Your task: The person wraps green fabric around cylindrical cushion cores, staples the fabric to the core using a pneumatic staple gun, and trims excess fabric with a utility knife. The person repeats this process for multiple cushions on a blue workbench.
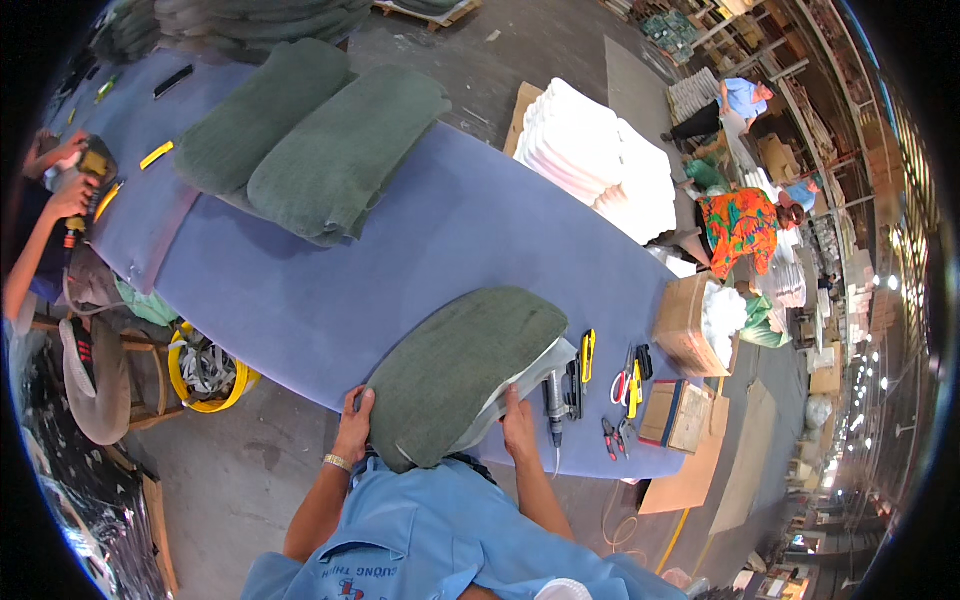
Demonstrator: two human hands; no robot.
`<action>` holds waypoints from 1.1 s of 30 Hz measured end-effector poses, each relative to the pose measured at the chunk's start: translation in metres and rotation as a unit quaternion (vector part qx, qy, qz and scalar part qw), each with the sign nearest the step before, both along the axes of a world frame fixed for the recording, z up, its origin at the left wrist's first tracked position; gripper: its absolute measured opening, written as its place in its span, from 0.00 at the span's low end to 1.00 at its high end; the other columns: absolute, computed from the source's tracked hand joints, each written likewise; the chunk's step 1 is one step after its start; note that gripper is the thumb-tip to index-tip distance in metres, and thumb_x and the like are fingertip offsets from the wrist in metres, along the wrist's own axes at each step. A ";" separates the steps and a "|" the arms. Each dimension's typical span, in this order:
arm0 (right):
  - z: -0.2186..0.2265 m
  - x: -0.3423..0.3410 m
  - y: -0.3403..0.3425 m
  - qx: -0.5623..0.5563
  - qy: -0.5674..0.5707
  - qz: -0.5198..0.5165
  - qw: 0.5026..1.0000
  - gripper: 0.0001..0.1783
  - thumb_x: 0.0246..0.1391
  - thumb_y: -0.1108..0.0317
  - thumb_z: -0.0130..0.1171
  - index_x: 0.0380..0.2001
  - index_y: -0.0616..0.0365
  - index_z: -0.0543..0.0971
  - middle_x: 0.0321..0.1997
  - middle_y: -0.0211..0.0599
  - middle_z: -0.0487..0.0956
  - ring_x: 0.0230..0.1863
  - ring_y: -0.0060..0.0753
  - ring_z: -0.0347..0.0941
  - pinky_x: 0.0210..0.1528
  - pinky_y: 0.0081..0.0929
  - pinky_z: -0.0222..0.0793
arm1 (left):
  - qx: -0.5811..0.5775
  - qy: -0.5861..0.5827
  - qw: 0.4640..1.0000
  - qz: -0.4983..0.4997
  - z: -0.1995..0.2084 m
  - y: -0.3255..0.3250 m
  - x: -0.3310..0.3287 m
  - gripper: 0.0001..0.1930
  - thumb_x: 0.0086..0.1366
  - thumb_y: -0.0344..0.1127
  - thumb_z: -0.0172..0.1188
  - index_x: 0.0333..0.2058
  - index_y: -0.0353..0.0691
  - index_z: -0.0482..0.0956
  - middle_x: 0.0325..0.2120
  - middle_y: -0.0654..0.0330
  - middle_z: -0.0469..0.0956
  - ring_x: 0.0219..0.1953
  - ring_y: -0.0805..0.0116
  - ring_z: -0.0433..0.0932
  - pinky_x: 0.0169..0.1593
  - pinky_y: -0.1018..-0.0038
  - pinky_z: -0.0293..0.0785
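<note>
A long, rounded dark green cushion (465,365) lies tilted at the near edge of the blue-covered table (420,230), its near end against my blue shirt. My left hand (354,422) grips its left edge, thumb on top and fingers partly hidden below. On the opposite side, my right hand (517,425) holds the edge where a pale, translucent layer (545,368) shows under the green cover; the fingertips are mostly hidden. Just right of that hand lies a grey air tool (556,405) with a hose. A yellow cutter knife (588,355) is beside it.
Two green cushions (345,150) lie farther up the table. Scissors (622,385), pliers (611,437) and small boxes (675,415) are at right, near a carton (690,320). At left, a co-worker's hands hold a power tool (97,165). A yellow-rimmed basket (212,370) stands below.
</note>
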State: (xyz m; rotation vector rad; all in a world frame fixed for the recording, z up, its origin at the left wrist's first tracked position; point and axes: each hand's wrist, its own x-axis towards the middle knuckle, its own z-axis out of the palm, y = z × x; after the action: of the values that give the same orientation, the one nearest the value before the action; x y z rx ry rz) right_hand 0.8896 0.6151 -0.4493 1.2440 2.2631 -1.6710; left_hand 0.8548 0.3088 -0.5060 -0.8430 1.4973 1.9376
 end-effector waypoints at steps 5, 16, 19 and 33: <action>0.054 -0.025 0.001 0.129 0.087 0.160 0.975 0.36 0.73 0.43 0.48 0.34 0.72 0.81 0.26 0.43 0.79 0.30 0.28 0.70 0.34 0.38 0.66 | 0.003 0.030 0.996 0.079 -0.028 0.018 0.005 0.30 0.72 0.57 0.60 0.62 0.41 0.72 0.54 0.52 0.78 0.52 0.61 0.78 0.54 0.62 0.78; 0.046 -0.103 0.060 0.144 0.183 0.174 0.957 0.36 0.71 0.45 0.51 0.19 0.69 0.77 0.18 0.51 0.76 0.24 0.46 0.74 0.33 0.49 0.68 | 0.168 0.065 0.980 0.087 0.016 0.093 0.013 0.28 0.79 0.55 0.46 0.64 0.38 0.71 0.54 0.52 0.78 0.52 0.58 0.80 0.46 0.58 0.83; 0.050 -0.101 0.068 0.181 0.189 0.219 0.940 0.35 0.71 0.47 0.53 0.19 0.70 0.76 0.18 0.45 0.74 0.24 0.32 0.69 0.31 0.42 0.68 | 0.003 0.094 0.996 0.011 0.091 0.086 0.038 0.29 0.80 0.54 0.47 0.65 0.37 0.72 0.54 0.55 0.78 0.53 0.63 0.78 0.52 0.62 0.79; 0.133 -0.066 0.028 0.218 0.142 0.350 0.900 0.14 0.65 0.64 0.64 0.46 0.63 0.81 0.46 0.40 0.84 0.43 0.26 0.80 0.42 0.25 0.77 | -0.407 0.398 0.816 -0.097 0.117 0.095 0.074 0.35 0.66 0.43 0.67 0.68 0.39 0.66 0.64 0.46 0.71 0.62 0.45 0.75 0.60 0.59 0.76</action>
State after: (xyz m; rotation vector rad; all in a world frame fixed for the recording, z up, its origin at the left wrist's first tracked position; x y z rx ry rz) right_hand 0.8238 0.6426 -0.3160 0.1141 2.8599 -1.1570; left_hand 0.9290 0.4040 -0.3893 -0.0860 2.8886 1.4985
